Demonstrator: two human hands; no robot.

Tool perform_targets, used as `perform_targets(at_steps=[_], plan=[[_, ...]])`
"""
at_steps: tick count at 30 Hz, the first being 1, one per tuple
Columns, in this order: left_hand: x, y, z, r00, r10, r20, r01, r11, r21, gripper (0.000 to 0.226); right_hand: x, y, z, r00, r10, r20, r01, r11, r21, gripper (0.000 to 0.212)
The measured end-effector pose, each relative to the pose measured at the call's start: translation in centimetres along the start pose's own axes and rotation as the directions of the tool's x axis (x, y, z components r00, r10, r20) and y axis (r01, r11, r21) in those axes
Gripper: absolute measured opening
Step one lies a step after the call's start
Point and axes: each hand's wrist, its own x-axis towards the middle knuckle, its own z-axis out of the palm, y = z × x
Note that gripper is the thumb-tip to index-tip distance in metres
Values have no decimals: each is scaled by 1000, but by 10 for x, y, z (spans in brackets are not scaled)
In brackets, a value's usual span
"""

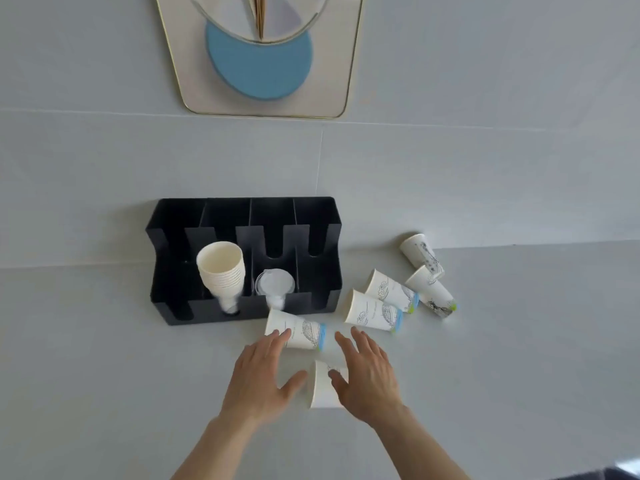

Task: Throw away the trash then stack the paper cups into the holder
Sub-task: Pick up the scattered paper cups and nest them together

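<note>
A black slotted cup holder (322,271) stands against the wall with a stack of plain paper cups (221,271) and a stack of clear plastic cups (275,284) in it. Several printed paper cups lie on their sides on the grey counter. One cup (301,329) lies just in front of the holder, under the fingertips of my left hand (259,375). Another cup (323,386) lies between both hands, partly hidden by my right hand (367,375). Both hands are spread open, palms down, holding nothing.
More fallen printed cups lie to the right: one (374,311), one (391,289), one (431,291) and one (420,252) near the wall. A framed picture (259,64) hangs on the wall above. Bare grey counter (104,375) stretches left.
</note>
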Motion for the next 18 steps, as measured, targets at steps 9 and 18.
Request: perform_targets(at_steps=[9,18], plan=[[5,16,48,976,32,216,-25,999,-37,106,-1,41,18,988,2,154,-6,1000,24,77],[9,6,59,974,23,227,2,994,-106,91,12,44,42,969,-32,246,44,998,-46,77]])
